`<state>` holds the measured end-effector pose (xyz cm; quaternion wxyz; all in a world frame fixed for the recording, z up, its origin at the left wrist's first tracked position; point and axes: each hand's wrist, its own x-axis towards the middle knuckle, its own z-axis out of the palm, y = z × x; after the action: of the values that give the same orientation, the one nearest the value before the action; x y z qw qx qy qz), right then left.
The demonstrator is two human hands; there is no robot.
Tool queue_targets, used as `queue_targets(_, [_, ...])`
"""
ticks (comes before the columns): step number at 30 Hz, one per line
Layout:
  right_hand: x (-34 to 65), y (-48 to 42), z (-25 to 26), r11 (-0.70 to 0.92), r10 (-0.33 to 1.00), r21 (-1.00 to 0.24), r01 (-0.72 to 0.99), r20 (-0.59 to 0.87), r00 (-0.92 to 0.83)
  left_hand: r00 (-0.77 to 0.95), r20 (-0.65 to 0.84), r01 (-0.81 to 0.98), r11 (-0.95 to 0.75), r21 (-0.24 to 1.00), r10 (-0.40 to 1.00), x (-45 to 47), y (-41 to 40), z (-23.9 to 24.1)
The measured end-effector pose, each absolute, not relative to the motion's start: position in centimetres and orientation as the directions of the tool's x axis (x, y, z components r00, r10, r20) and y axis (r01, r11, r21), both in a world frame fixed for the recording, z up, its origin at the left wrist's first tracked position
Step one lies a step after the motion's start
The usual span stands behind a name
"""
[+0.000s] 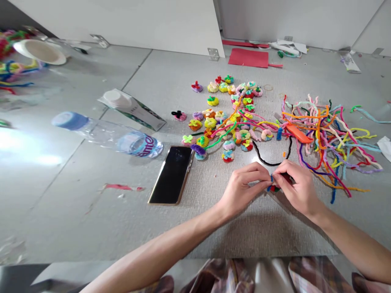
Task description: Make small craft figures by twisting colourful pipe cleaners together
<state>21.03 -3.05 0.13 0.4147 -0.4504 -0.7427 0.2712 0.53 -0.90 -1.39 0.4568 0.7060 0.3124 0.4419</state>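
My left hand (249,183) and my right hand (297,185) meet near the front of the table, fingertips pinched together. Between them is a short blue pipe cleaner (270,184), which both hands grip. Dark red and green fuzzy bits show under my right fingers, mostly hidden by them. Just beyond the hands a black pipe cleaner (265,162) lies in a curve. A small orange piece (284,154) rests by my right knuckles. Finished pipe-cleaner flowers (210,123) are clustered farther back. To the right spreads a tangled pile of loose pipe cleaners (320,150).
Left of the hands lie a black phone (172,175) and a clear water bottle (106,134) on its side, with a carton (134,108) behind. An orange-handled tool (297,133) sits in the pile. Red paper (249,57) lies near the white partition (137,24). A white bowl (41,52) stands far left.
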Motion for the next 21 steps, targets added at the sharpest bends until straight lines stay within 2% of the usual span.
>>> queue_targets(3, [21.07,-3.13,0.03,0.438,0.899,-0.779,0.449,0.365,-0.242,0.415,0.290,0.037,-0.335,0.942,0.862,0.64,-0.94,-1.20])
queue_targets(10, [21.13,-3.18,-0.51,0.472,0.881,-0.730,0.494,0.407,-0.240,0.461,0.042,0.030,-0.063,0.998,0.887,0.74,-0.82,-0.94])
queue_targets(17, [21.02,-3.35,-0.21,0.520,0.853,-0.687,0.508,0.443,-0.275,0.408,0.019,0.013,-0.026,1.000,0.913,0.77,-0.89,-1.12])
queue_targets(21, [20.99,-3.25,0.06,0.566,0.821,-0.618,0.546,0.482,-0.307,0.374,-0.009,0.020,0.001,1.000,0.927,0.81,-0.88,-1.03])
